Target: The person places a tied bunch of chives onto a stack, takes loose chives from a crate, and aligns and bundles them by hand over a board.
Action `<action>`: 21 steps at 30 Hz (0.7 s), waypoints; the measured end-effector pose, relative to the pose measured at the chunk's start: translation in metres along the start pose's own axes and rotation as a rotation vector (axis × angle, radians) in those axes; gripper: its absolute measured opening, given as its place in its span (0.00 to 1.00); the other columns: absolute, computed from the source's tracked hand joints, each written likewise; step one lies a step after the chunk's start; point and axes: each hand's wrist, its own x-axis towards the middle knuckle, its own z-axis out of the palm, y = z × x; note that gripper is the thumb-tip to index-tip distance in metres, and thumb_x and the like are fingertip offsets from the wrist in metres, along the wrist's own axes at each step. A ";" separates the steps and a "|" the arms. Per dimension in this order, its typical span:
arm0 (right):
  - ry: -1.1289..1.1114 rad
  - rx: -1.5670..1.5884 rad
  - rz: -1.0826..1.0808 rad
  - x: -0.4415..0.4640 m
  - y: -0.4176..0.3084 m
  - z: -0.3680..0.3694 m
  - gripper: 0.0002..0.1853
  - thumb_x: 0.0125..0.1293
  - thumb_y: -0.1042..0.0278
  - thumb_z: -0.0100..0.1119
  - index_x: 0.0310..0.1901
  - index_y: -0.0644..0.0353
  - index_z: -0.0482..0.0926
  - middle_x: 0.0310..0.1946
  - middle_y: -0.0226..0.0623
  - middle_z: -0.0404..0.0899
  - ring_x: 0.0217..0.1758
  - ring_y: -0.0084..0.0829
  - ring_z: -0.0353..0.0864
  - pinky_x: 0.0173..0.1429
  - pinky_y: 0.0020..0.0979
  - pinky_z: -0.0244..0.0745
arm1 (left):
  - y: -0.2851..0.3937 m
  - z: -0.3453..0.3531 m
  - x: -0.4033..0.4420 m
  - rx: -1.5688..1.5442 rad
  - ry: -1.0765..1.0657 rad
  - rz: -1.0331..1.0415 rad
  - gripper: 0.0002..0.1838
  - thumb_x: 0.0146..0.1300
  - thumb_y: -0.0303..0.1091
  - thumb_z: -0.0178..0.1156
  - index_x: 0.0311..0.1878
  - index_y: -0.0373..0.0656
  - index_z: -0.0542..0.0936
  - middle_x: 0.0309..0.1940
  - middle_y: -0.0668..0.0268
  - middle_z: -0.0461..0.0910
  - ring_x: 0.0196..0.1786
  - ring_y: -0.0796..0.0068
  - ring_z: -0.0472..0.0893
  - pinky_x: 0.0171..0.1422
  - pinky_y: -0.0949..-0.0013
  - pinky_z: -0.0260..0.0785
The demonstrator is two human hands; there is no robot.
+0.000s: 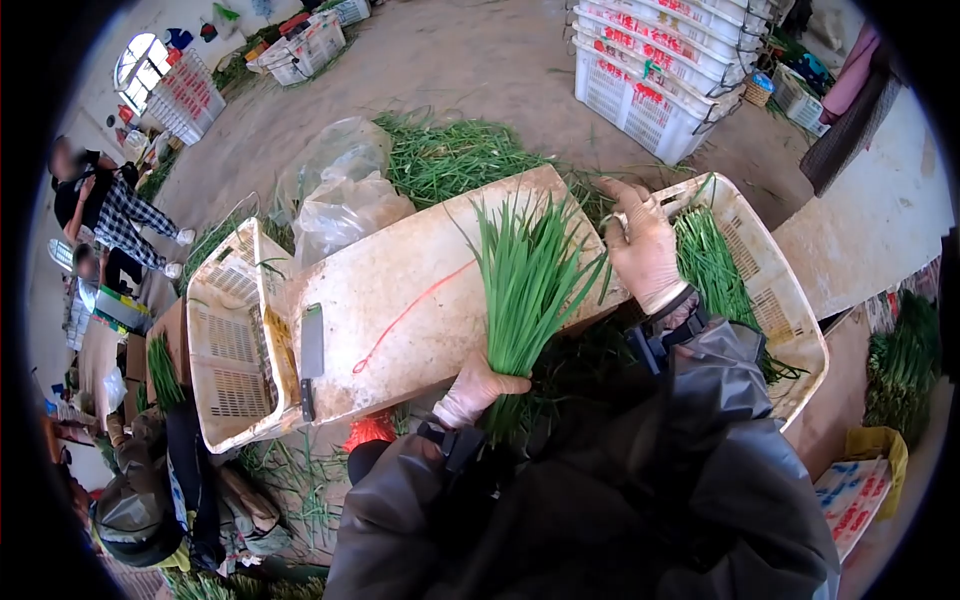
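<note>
My left hand (pixel 476 390), in a thin pale glove, is wrapped round the lower part of a bunch of green Chinese chives (pixel 525 280). The leaves fan out over a worn pale board (pixel 425 270). My right hand (pixel 643 245), gloved too, is off the bunch, fingers apart, by the board's right end and the basket beside it. That white plastic basket (pixel 775 270) holds more chives (pixel 715 265). On the board lie a red tie strip (pixel 410 315) and, at the left end, a knife (pixel 311 350) with a dark handle.
Another white basket (pixel 235 340) stands left of the board. Clear plastic bags (pixel 350 205) and a heap of loose green leaves (pixel 455 155) lie beyond it. Stacked white crates (pixel 650 90) rise at the back right. People (pixel 110 205) are at the left; another person (pixel 145 490) is at lower left.
</note>
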 end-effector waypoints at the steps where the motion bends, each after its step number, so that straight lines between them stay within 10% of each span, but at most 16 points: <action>1: 0.000 0.218 0.081 -0.002 -0.010 0.003 0.18 0.68 0.73 0.63 0.60 0.57 0.81 0.41 0.41 0.87 0.37 0.41 0.87 0.42 0.36 0.83 | -0.002 -0.001 0.002 0.007 0.000 0.000 0.23 0.46 0.20 0.76 0.49 0.37 0.84 0.39 0.67 0.86 0.43 0.73 0.83 0.55 0.67 0.76; 4: -0.313 0.551 0.313 -0.009 -0.031 0.006 0.09 0.72 0.67 0.67 0.49 0.62 0.86 0.35 0.34 0.87 0.35 0.23 0.83 0.41 0.28 0.79 | -0.009 -0.002 0.007 0.035 0.003 -0.006 0.24 0.45 0.23 0.79 0.50 0.36 0.85 0.41 0.65 0.88 0.45 0.72 0.84 0.56 0.66 0.77; 21: -0.657 0.746 0.769 -0.025 -0.054 0.032 0.13 0.69 0.62 0.70 0.43 0.66 0.84 0.26 0.31 0.82 0.26 0.20 0.78 0.33 0.27 0.74 | -0.005 0.007 0.010 0.139 0.049 0.083 0.30 0.45 0.23 0.78 0.55 0.37 0.82 0.45 0.66 0.87 0.48 0.74 0.82 0.60 0.67 0.75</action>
